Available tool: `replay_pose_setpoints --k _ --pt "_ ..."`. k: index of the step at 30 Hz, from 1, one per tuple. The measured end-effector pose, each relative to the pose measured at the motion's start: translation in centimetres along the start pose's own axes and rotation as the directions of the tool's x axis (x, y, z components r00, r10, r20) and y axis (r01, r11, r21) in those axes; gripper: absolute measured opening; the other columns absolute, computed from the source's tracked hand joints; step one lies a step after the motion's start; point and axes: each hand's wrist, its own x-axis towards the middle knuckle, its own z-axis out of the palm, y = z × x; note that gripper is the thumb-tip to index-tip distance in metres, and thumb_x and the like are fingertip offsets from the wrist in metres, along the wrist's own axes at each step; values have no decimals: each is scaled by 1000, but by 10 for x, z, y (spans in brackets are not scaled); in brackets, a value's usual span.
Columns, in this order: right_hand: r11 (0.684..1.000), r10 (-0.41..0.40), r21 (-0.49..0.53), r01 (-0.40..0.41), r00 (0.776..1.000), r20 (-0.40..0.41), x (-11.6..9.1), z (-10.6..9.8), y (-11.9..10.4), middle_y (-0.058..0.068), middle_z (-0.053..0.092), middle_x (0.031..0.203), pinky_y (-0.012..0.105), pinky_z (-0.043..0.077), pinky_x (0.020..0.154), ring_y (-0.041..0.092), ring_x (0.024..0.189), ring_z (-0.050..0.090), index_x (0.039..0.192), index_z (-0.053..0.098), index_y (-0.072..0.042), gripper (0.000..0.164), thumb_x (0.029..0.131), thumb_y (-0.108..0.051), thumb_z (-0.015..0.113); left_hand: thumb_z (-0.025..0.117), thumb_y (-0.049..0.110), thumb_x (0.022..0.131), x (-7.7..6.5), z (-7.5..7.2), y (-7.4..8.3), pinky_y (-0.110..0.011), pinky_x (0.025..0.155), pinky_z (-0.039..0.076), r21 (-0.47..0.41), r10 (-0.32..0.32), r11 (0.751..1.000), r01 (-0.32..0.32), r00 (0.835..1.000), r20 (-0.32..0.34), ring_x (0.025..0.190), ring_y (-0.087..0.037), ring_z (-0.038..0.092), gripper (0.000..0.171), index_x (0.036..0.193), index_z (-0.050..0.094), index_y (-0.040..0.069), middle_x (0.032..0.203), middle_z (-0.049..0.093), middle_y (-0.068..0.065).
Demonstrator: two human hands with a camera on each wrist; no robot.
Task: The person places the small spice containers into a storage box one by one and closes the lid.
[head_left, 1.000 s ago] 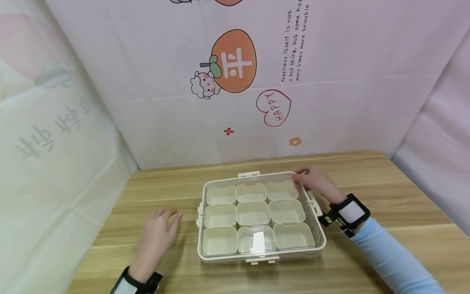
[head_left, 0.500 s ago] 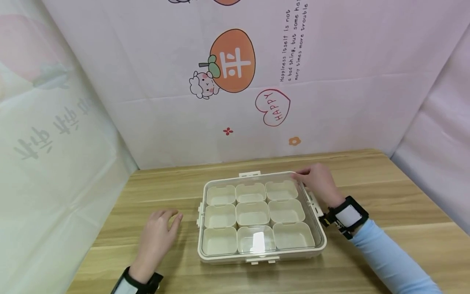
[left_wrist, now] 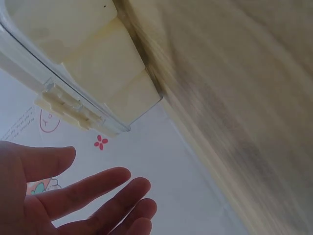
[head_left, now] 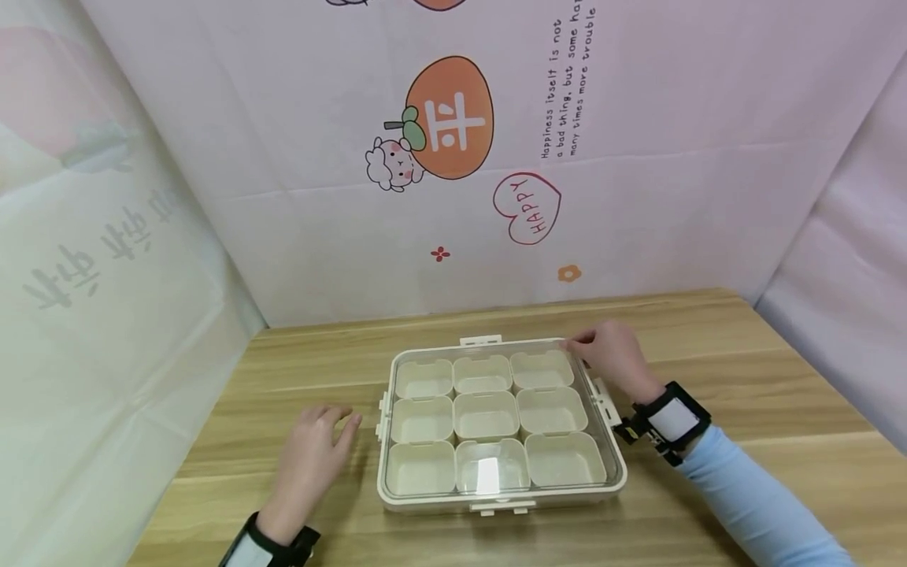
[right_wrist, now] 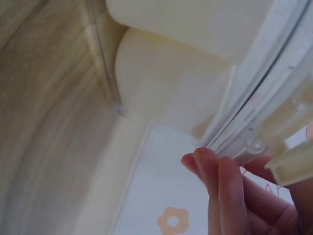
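Note:
A clear storage box [head_left: 418, 502] with a cream-rimmed see-through lid stands on the wooden table. Inside it, several cream cups [head_left: 485, 416] sit in rows, seen through the lid. My right hand [head_left: 611, 353] pinches the box's far right corner at the rim. In the right wrist view its fingertips [right_wrist: 205, 159] are at the lid's edge, beside a cream latch [right_wrist: 293, 164]. To the left of the box, my left hand [head_left: 312, 453] hovers with relaxed fingers, holding nothing. The left wrist view shows its fingers apart from the box's side latch [left_wrist: 68, 107].
The wooden table [head_left: 305, 362] extends around the box on all sides. Behind it hangs a white printed cloth [head_left: 319, 252], with more pale cloth on the left [head_left: 120, 339] and right. Cream latches stick out from each side of the box, including the front latch [head_left: 503, 507].
The box has shifted slightly toward me and to the left. My right hand now pinches more closely at its corner, and my left hand has moved a little to the right.

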Motion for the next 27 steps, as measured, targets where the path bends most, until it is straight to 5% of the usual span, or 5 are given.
replay_pose_setpoints --k 10,18,23,27 --pt "995 -22 -98 17 999 -48 2 4 -10 8 74 84 27 43 55 9 53 57 87 77 -10 24 83 -33 70 65 23 88 -1 6 2 -49 79 52 5 34 999 -34 999 8 92 -34 64 24 96 71 0 97 69 -18" --pt "999 -14 -29 16 997 73 5 8 -2 3 67 72 28 44 51 12 52 56 96 73 -5 34 90 -37 61 58 24 93 -1 7 5 -49 80 52 -2 23 1000 -23 1000 21 93 -33 64 26 95 71 2 94 70 -16" --pt "993 26 107 -42 989 148 6 10 8 12 66 88 30 52 56 15 60 60 109 65 -2 39 92 -36 58 56 27 95 2 7 9 -40 72 53 -97 -16 995 25 995 97 82 -21 65 28 102 70 4 89 71 -8" --pt "991 31 123 -53 985 171 3 11 10 12 65 85 31 51 55 17 60 59 110 63 -1 41 94 -37 56 57 27 94 7 10 13 -32 69 53 -206 -64 973 106 978 201 76 -12 63 32 111 67 2 86 70 -3"
